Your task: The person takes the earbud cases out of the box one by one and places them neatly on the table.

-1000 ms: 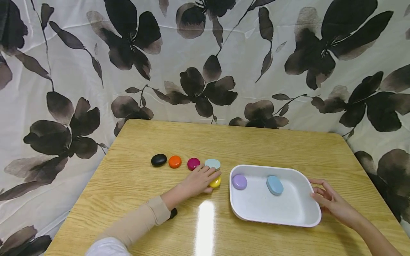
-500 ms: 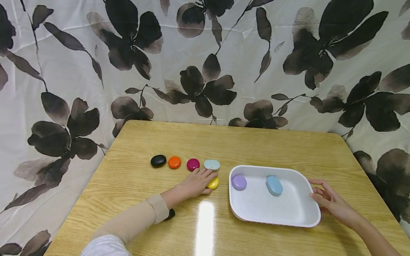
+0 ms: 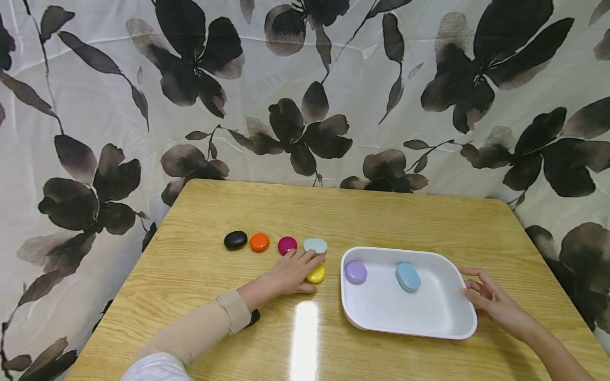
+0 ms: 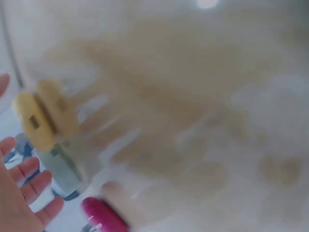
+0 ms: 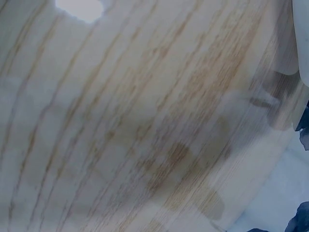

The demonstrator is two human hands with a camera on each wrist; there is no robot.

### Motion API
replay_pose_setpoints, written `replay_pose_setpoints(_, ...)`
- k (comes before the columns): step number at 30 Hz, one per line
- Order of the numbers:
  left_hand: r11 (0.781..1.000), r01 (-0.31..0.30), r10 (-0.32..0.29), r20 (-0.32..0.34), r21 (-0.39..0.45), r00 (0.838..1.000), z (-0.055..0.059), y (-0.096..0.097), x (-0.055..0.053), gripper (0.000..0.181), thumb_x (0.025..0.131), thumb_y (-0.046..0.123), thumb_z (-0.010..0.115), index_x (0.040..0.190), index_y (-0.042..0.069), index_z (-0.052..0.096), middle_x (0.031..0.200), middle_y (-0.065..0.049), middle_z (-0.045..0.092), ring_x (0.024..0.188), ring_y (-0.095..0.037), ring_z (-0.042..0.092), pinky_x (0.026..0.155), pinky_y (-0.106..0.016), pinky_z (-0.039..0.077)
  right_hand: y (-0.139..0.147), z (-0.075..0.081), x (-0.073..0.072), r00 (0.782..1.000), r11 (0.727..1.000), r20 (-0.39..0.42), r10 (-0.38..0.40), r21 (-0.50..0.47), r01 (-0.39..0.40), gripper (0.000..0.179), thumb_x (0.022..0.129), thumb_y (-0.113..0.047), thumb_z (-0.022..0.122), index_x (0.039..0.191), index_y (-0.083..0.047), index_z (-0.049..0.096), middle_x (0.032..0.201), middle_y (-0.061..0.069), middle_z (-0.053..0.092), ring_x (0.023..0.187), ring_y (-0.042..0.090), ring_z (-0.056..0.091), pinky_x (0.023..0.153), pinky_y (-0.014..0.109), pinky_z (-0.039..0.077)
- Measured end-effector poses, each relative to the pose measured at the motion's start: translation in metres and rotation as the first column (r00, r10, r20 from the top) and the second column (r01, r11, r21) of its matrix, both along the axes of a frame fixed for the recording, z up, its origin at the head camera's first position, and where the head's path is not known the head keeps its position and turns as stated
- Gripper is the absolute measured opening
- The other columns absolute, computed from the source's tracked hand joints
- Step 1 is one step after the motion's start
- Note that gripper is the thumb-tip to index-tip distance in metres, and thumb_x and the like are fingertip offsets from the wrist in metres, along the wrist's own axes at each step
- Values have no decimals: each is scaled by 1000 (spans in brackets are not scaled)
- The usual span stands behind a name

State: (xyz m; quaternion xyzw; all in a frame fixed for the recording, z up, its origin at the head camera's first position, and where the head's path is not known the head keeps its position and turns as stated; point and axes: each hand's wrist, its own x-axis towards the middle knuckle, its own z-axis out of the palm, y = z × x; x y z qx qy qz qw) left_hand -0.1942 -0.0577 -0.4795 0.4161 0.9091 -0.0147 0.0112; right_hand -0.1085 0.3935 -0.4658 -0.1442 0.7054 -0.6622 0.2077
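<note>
**Left hand spread beside a yellow pebble, right hand on a white tray**

From where I stand, a floral cloth (image 3: 381, 69) hangs behind the wooden table (image 3: 429, 211). At the left, a beige sleeve (image 3: 200, 323) reaches in over the tabletop. Beyond it a row of smooth pebbles starts with a black pebble (image 3: 235, 240), then an orange pebble (image 3: 259, 242) near it, then a magenta pebble (image 3: 287, 244) just past the fingers. The left hand (image 3: 292, 272) is loose and ungripping, its fingers spread apart. The yellow pebble (image 3: 316, 274) lies on the table between thumb and fingers; whether they touch it I can't tell. Just behind it sits a pale blue-green pebble (image 3: 315, 245). Next comes the white tray (image 3: 405, 324), with a purple pebble (image 3: 356, 272) near its left wall and a light blue pebble (image 3: 408, 277) around the middle. At the far right, the right hand (image 3: 498, 304) grasps the tray's end, its thumb at the rim.
</note>
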Motion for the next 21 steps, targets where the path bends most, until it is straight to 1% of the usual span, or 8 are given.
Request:
replay_pose_setpoints(2,999,10,-11,8,38,1000,7,3,-2,65,83,53,52,136,18,36,123,0,41,112,-19,39,96,-36,32,0,0,0,1000,1000,4,0,-2,0,46,98,0,31,134,-27,30,107,-3,57,92,12,60,68,39,53)
replay_pose_setpoints(6,996,36,-35,-13,84,999,26,13,-7,62,85,48,50,137,18,35,131,-2,40,118,-20,37,101,-39,29,0,1,1,1000,1000,9,-1,-5,1,46,98,0,31,134,-27,30,107,-3,57,92,12,60,68,39,53)
replay_pose_setpoints(9,993,64,-60,-45,96,997,39,24,-9,61,86,48,47,139,19,33,137,-3,38,122,-21,35,104,-41,26,0,1,1,1000,1000,4,-6,-4,6,46,98,0,31,134,-28,30,106,-3,57,92,12,60,67,39,53)
replay_pose_setpoints(11,992,84,-79,-61,94,995,44,34,-11,61,87,48,46,139,19,33,138,-4,37,124,-21,34,105,-42,24,0,1,1,1000,1000,-6,-9,-3,9,46,97,1,31,134,-27,30,106,-3,57,91,12,60,66,39,53)
replay_pose_setpoints(13,991,108,-102,-84,73,991,47,43,-11,62,87,49,45,140,20,32,139,-3,36,125,-20,33,105,-42,24,0,1,1,1000,1000,-15,-11,-3,11,46,97,1,31,135,-26,30,106,-2,57,90,12,60,66,39,53)
replay_pose_setpoints(16,989,147,-143,-120,26,982,48,59,-11,62,87,49,44,141,22,31,139,-1,36,125,-19,33,105,-42,24,0,0,0,1000,1000,-17,-12,-6,12,46,97,2,31,135,-25,30,105,-2,58,90,12,60,65,39,53)
replay_pose_setpoints(21,978,202,-208,-185,-52,960,43,82,-8,59,88,48,42,141,25,31,139,2,37,124,-17,34,104,-41,26,0,2,-1,1000,1000,-11,-14,-3,14,45,97,1,32,135,-25,30,105,-2,58,90,11,60,66,38,53)
